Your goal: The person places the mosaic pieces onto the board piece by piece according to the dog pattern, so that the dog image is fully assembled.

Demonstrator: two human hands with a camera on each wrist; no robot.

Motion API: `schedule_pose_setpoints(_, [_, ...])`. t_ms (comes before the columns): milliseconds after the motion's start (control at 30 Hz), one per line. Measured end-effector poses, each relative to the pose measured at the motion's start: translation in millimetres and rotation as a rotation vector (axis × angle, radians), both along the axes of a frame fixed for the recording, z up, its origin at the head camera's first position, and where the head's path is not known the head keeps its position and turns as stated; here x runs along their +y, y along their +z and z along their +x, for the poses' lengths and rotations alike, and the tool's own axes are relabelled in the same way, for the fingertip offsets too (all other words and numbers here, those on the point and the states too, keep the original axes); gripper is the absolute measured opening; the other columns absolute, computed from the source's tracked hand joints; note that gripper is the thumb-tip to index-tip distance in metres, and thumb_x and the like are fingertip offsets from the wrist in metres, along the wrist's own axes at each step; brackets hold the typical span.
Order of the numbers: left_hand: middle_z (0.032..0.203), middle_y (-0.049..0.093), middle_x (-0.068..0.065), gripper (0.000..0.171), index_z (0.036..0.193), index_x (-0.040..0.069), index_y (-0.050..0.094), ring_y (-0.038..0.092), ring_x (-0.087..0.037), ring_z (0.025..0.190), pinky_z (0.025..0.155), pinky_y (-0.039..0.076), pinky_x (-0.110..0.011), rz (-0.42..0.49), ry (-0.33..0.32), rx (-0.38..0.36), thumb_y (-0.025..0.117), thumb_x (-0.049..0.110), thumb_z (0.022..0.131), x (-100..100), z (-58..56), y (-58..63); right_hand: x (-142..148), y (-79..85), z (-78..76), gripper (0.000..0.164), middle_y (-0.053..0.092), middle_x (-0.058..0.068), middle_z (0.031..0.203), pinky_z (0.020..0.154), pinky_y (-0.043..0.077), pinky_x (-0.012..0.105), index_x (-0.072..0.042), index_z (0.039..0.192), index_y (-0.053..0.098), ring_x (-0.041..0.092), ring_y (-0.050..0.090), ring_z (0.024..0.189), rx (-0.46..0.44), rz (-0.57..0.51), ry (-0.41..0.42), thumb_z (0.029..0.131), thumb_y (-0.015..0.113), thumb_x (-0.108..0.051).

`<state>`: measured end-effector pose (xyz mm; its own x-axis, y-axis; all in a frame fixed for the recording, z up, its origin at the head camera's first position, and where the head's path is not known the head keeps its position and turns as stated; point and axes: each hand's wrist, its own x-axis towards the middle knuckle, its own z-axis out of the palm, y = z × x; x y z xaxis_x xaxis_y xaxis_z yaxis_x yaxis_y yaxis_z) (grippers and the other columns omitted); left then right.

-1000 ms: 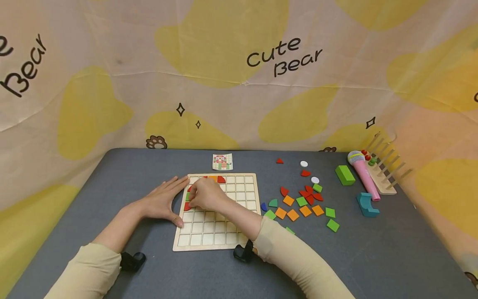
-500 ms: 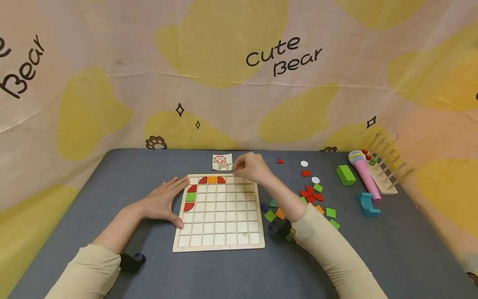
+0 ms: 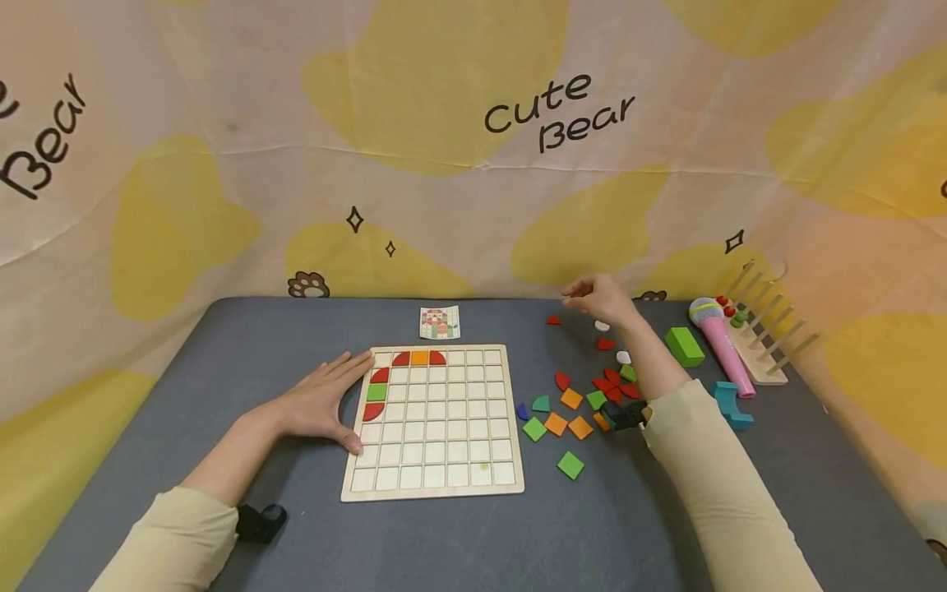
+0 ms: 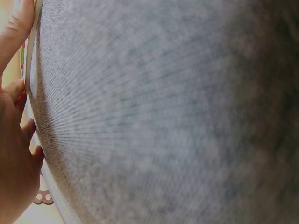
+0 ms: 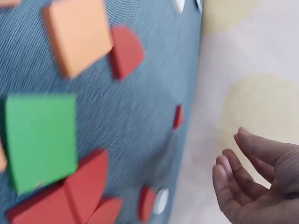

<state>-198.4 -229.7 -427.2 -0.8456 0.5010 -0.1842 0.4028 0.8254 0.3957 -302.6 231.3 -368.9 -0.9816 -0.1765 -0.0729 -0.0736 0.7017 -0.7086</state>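
Note:
A pale wooden grid board [image 3: 435, 453] lies on the dark table. My left hand [image 3: 314, 404] rests along its left edge, fingers spread and thumb low at the border. In the top row an orange square [image 3: 419, 358] sits between two red rounded pieces. Down the left column, a green square [image 3: 376, 393] has a red rounded piece above and below it. My right hand [image 3: 602, 298] is in the air over the table's back, near a small red triangle [image 3: 553, 321]. In the right wrist view its fingers [image 5: 223, 191] are loosely bent, with nothing between them and the thumb.
Loose tiles lie right of the board: orange squares [image 3: 556, 424], green squares [image 3: 570, 465], red pieces [image 3: 562, 380] and white discs. A printed pattern card [image 3: 440, 322] lies behind the board. Further right are a green block [image 3: 684, 347], a pink toy microphone [image 3: 725, 349], a teal arch [image 3: 732, 407] and a pegged stand [image 3: 773, 376].
My right hand has left the board's left column, crossed over its top right corner and moved right to the table's back. My left hand has stayed at the board's edge.

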Motion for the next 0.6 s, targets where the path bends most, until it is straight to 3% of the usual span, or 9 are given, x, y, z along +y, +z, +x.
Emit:
schedule_pose_setpoints(367, [0.168, 0.014, -0.013, 0.139, 0.159, 0.009, 0.017, 0.011, -0.046, 0.153, 0.119, 0.015, -0.069, -0.001, -0.002, 0.008, 0.083, 0.071, 0.054, -3, -1.6, -4.4, 35, -21.3, -3.3, 0.029, 0.067, 0.029, 0.116, 0.09, 0.051, 0.049, 0.007, 0.114, 0.068, 0.043, 0.06, 0.107, 0.065, 0.217, -0.076, 0.09, 0.067, -0.009])
schedule_pose_setpoints(600, [0.168, 0.014, -0.013, 0.138, 0.159, 0.008, 0.017, 0.011, -0.046, 0.153, 0.119, 0.014, -0.069, 0.005, -0.001, 0.005, 0.084, 0.07, 0.055, -3, -2.1, -3.6, 45, -27.6, -3.9, 0.031, 0.068, 0.029, 0.113, 0.087, 0.052, 0.047, 0.008, 0.112, 0.069, 0.044, 0.061, 0.104, 0.026, 0.227, -0.1, 0.086, 0.07, -0.009])
